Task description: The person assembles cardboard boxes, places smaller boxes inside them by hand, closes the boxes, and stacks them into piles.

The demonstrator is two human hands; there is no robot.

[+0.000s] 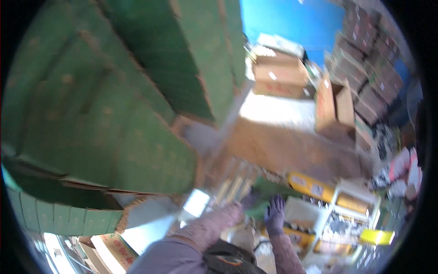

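Observation:
My right hand (pixel 274 216), in a purple glove, is raised with its fingers stretched out and nothing visible in it. My left hand (pixel 249 200), gloved the same way, reaches forward beside it and is smeared by motion, so its fingers cannot be made out. Both hands are nearest to a dark green panel (pixel 269 186), which lies just beyond them; whether either touches it I cannot tell. Left of the hands are several pale slats or strips (pixel 232 188), blurred. Pinkish quilted sleeves cover both forearms.
Large green cardboard-like pieces (pixel 105 114) fill the upper left. Open brown cartons (pixel 280 75) stand beyond a brown surface (pixel 292 144). Stacked bundles (pixel 365 68) rise at the far right. A white rack with yellow parts (pixel 331 205) stands to the right; a person's pink-and-white clothing (pixel 404 169) shows past it.

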